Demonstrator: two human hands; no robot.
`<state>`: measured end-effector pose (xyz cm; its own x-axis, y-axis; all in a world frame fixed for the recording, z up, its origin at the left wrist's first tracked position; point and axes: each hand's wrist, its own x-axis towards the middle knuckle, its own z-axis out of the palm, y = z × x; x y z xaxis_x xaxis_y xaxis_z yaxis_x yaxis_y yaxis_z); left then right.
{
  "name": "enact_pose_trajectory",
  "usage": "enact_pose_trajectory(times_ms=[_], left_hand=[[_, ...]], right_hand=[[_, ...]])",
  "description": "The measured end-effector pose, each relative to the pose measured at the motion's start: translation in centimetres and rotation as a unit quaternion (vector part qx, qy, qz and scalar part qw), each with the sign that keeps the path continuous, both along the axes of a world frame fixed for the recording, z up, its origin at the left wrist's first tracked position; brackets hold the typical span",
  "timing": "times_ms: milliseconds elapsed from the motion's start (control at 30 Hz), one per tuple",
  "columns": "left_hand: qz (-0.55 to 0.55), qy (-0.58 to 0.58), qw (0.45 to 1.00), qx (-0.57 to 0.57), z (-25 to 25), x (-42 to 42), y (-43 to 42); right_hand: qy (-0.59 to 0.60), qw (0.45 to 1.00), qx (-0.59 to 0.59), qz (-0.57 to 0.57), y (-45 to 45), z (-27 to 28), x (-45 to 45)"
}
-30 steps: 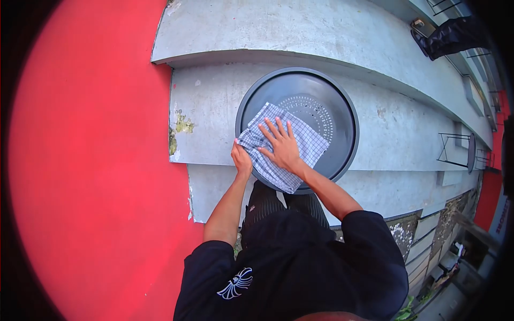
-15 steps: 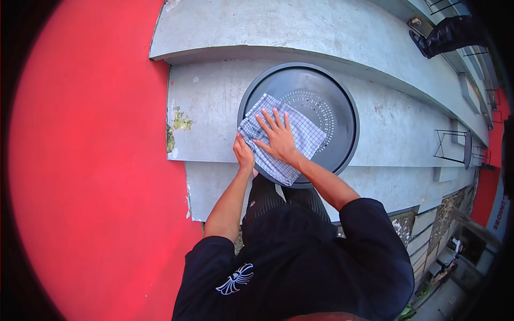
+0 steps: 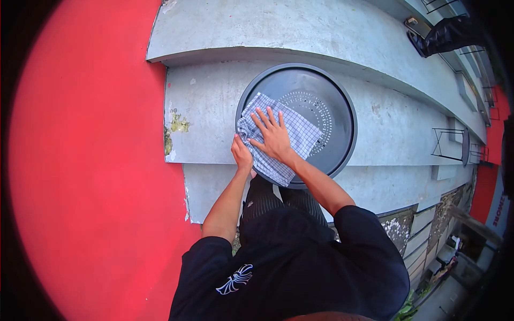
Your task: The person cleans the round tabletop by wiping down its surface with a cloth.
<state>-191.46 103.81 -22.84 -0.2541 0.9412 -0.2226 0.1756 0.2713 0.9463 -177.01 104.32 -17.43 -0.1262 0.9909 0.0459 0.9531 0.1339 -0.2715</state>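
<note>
A large round dark grey tray (image 3: 337,101) with a raised rim and rows of small pale dots or holes sits over the concrete steps, just before my legs. Across its left part lies a checked cloth (image 3: 302,131), blue-grey and white, wrinkled near the rim. My right hand (image 3: 276,139) rests flat on the cloth with its fingers spread. At the tray's near left edge, my left hand (image 3: 242,155) grips the rim, its fingertips beside the bunched corner of the cloth. The underside of that grip is hidden.
Pale concrete steps (image 3: 203,96) run across the view, with a red surface (image 3: 96,160) at left. A dark-clothed leg with a shoe (image 3: 420,45) shows at upper right. Below it stands a thin metal-framed chair or stool (image 3: 465,145).
The whole view has shifted very slightly, moving the tray and hands a little left in the picture. Both hands keep their places on the cloth and rim.
</note>
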Motion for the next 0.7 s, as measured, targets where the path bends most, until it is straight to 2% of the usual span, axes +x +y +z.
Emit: enact_pose_trajectory(times_ms=[133,200,267,367,467,533,633,700], left_hand=[[-0.024,0.001,0.999,-0.033,-1.2,-1.2,-0.7],[-0.043,0.017,0.997,-0.057,-1.2,-2.0,-1.0],[-0.044,0.026,0.996,-0.071,-0.5,-1.5,-0.7],[-0.035,0.004,0.999,-0.015,-0.8,-0.8,0.1],[-0.044,-0.021,0.999,-0.020,0.2,-0.5,0.7],[-0.032,0.001,0.999,-0.015,-0.4,-0.7,0.1],[-0.009,0.016,1.000,-0.007,-0.4,-0.8,-0.5],[0.000,0.016,1.000,0.006,-0.2,-0.5,-0.6]], right_hand=[[0.002,0.998,0.022,-0.061,4.8,-1.0,2.5],[-0.035,0.984,0.049,-0.167,6.0,-1.4,2.4],[-0.025,0.985,0.048,-0.164,4.4,-1.0,1.4],[-0.012,0.998,-0.029,-0.062,0.3,0.4,-0.3],[-0.004,0.999,-0.036,-0.011,0.1,1.1,1.2],[-0.004,1.000,-0.027,-0.010,1.4,0.4,2.0],[-0.003,0.990,0.032,-0.134,4.6,-0.5,2.1],[-0.010,0.990,0.028,-0.137,4.2,-0.7,0.9]])
